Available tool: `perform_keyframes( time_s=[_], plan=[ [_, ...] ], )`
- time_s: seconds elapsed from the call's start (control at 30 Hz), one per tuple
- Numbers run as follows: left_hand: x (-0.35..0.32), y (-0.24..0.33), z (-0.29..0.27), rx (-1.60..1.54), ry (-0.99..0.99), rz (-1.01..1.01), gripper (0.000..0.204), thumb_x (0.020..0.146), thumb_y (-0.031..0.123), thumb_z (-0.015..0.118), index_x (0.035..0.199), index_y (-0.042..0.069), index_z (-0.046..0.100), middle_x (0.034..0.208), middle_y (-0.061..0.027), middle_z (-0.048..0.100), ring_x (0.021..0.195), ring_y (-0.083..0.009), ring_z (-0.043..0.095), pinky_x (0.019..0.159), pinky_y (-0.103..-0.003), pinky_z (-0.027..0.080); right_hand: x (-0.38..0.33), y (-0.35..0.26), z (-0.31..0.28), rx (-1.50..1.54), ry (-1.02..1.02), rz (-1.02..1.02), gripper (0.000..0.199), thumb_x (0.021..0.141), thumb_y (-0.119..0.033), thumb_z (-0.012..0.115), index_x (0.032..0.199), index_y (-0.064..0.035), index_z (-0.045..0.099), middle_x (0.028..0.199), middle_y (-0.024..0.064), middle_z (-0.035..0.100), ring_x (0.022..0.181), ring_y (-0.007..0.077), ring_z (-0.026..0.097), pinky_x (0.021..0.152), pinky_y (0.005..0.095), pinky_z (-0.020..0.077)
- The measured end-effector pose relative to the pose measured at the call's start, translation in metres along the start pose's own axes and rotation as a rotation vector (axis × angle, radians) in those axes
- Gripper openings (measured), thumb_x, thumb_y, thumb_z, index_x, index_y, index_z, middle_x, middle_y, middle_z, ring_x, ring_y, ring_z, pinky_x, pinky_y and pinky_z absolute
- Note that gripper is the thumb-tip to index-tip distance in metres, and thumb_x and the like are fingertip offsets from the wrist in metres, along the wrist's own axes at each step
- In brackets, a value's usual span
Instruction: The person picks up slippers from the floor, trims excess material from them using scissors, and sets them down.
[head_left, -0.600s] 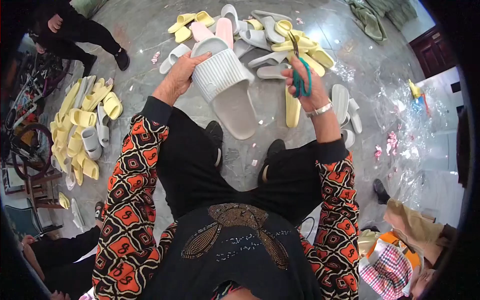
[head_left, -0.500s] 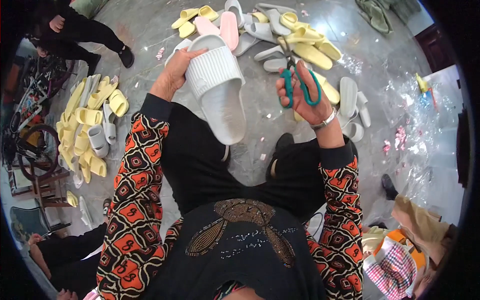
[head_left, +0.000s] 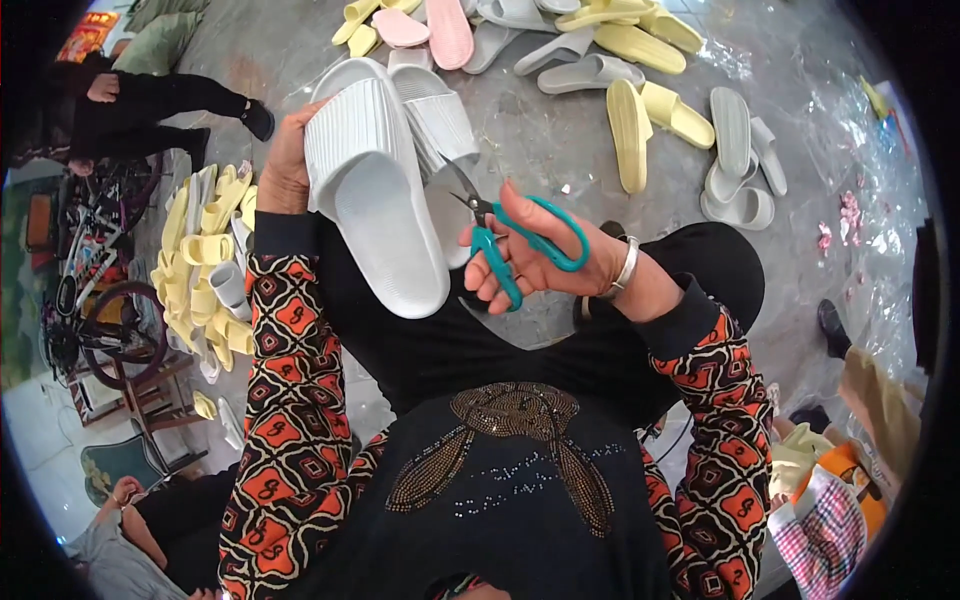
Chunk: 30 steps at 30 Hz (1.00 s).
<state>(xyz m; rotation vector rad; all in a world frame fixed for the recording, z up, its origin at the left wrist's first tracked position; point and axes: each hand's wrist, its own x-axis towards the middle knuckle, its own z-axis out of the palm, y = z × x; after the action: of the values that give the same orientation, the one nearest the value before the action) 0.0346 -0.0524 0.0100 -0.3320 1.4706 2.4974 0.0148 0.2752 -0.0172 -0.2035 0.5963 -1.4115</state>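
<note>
My left hand grips a light grey slide sandal by the side of its ribbed strap, sole hanging toward my lap. Behind it, partly covered, shows a second light grey slide sandal; I cannot tell whether the same hand holds it. In my right hand is a pair of scissors with teal loop handles and dark blades. The thumb sits at one loop, fingers at the other. The blades are spread and point up-left, close to the rear sandal's strap; whether they touch it is unclear.
Yellow, grey and pink slides lie scattered on the grey floor ahead. A yellow and grey pile is at left, near a bicycle and a chair. Clear plastic sheeting spreads at right. Other people sit or stand around.
My right hand has brought the scissors left and nearer, beside the sandals, and the blades have parted. The held sandal has shifted left and nearer. A second sandal now shows behind it.
</note>
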Motion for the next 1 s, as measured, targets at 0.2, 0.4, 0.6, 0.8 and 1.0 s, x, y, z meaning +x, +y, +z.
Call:
perform_keyframes(
  time_s=[0.2, 0.4, 0.6, 0.8, 1.0],
  plan=[
    [0.003, 0.005, 0.007, -0.024, -0.053, 0.002, 0.034, 0.087, 0.012, 0.039, 0.113, -0.008, 0.048, 0.103, -0.0154, 0.059, 0.085, -0.0197, 0.062, 0.076, -0.029, 0.050, 0.005, -0.002, 0.010, -0.022, 0.034, 0.028, 0.068, 0.083, -0.063, 0.030, 0.107, -0.0016, 0.046, 0.089, 0.0141, 0.058, 0.078, 0.0216, 0.060, 0.071, 0.0354, 0.0503],
    [0.002, 0.005, 0.009, -0.061, -0.085, 0.012, 0.034, 0.087, 0.012, 0.039, 0.114, -0.007, 0.047, 0.103, -0.0150, 0.059, 0.085, -0.0194, 0.062, 0.075, -0.029, 0.051, -0.002, -0.003, -0.001, -0.021, 0.053, 0.027, 0.069, 0.078, -0.065, 0.040, 0.100, -0.0004, 0.045, 0.078, 0.0151, 0.059, 0.066, 0.0220, 0.061, 0.059, 0.0329, 0.0523],
    [0.003, 0.004, -0.002, -0.110, -0.007, -0.028, 0.035, 0.086, 0.015, 0.035, 0.107, -0.006, 0.053, 0.097, -0.0171, 0.061, 0.081, -0.0238, 0.063, 0.075, -0.034, 0.051, -0.005, -0.007, -0.003, -0.108, 0.019, 0.073, 0.071, 0.083, -0.064, 0.029, 0.107, 0.0009, 0.047, 0.083, 0.0140, 0.059, 0.069, 0.0195, 0.060, 0.060, 0.0306, 0.0518],
    [0.006, 0.004, -0.003, -0.031, -0.077, -0.006, 0.034, 0.087, 0.012, 0.037, 0.113, -0.007, 0.048, 0.101, -0.0160, 0.060, 0.085, -0.0207, 0.062, 0.075, -0.031, 0.051, 0.009, -0.007, 0.003, -0.156, 0.024, 0.063, 0.072, 0.084, -0.063, 0.027, 0.108, 0.0015, 0.047, 0.079, 0.0127, 0.059, 0.065, 0.0181, 0.060, 0.057, 0.0291, 0.0518],
    [-0.002, 0.008, 0.002, -0.033, -0.126, 0.035, 0.036, 0.088, 0.012, 0.037, 0.117, -0.007, 0.046, 0.104, -0.0158, 0.059, 0.088, -0.0198, 0.062, 0.076, -0.030, 0.051, -0.008, -0.013, 0.002, -0.149, 0.022, 0.069, 0.073, 0.083, -0.064, 0.026, 0.108, 0.0014, 0.047, 0.079, 0.0124, 0.060, 0.064, 0.0178, 0.060, 0.057, 0.0284, 0.0519]
  ],
)
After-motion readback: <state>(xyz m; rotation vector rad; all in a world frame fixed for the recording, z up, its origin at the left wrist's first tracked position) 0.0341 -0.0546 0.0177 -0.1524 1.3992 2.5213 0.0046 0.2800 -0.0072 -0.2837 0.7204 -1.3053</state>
